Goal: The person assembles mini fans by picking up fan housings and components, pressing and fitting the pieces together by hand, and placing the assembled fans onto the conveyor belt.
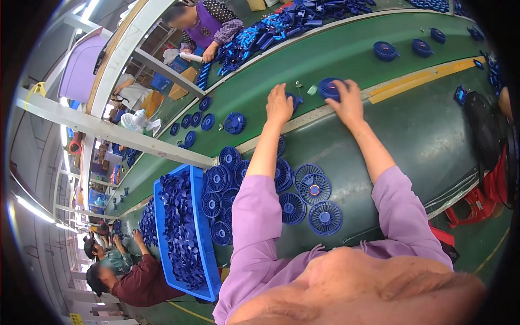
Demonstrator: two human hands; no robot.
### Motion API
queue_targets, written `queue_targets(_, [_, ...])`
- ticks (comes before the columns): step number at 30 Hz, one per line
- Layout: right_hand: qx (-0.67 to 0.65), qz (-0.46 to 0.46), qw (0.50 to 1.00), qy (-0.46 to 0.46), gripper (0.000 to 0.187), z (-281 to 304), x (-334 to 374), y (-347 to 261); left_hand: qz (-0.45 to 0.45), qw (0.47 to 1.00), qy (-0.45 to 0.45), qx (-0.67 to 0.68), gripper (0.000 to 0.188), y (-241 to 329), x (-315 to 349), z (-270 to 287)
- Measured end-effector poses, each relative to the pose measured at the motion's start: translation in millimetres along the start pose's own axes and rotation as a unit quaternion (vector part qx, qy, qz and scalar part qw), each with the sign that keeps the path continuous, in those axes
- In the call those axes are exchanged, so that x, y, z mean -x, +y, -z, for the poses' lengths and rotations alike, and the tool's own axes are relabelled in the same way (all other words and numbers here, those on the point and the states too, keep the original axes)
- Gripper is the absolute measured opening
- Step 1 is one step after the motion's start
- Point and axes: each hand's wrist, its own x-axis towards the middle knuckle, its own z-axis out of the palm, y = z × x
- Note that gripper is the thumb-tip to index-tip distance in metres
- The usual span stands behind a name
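Note:
My right hand (348, 103) is closed around the rim of a round blue fan housing (328, 88) at the far edge of my work surface, beside the green belt. To its left, my left hand (279, 107) reaches out with its fingers stretched. A second blue fan part (294, 101) lies against the side of that hand, partly hidden by it. Between the hands sits a small pale green translucent piece (312, 90). Nearer to me, several round blue fan grilles (325, 216) lie flat; one has an orange-ringed center (314, 190). More stand stacked (218, 179) by my left forearm.
A blue bin (200, 238) full of dark blue fan blades stands at left. Blue fan housings (385, 50) sit along the green belt (336, 59). Across it, a person in purple works by a heap of blue parts (271, 32). A white post (179, 149) crosses at left.

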Motion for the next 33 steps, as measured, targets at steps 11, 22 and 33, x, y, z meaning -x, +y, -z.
queue_targets(11, [-0.156, 0.156, 0.967, -0.125, 0.034, -13, 9, -38, 0.109, 0.99, -0.021, -0.089, 0.018, -29, -14, 11])
queue_targets(22, [-0.11, 0.362, 0.861, -0.339, 0.052, -51, 55, -108, 0.27, 0.582, 0.243, 0.728, 0.033, -21, 117, 82])
queue_targets(33, [-0.444, -0.093, 0.861, -0.231, 0.021, -30, 18, -93, 0.16, 0.403, 0.221, 0.873, 0.051, 7, 159, 86])
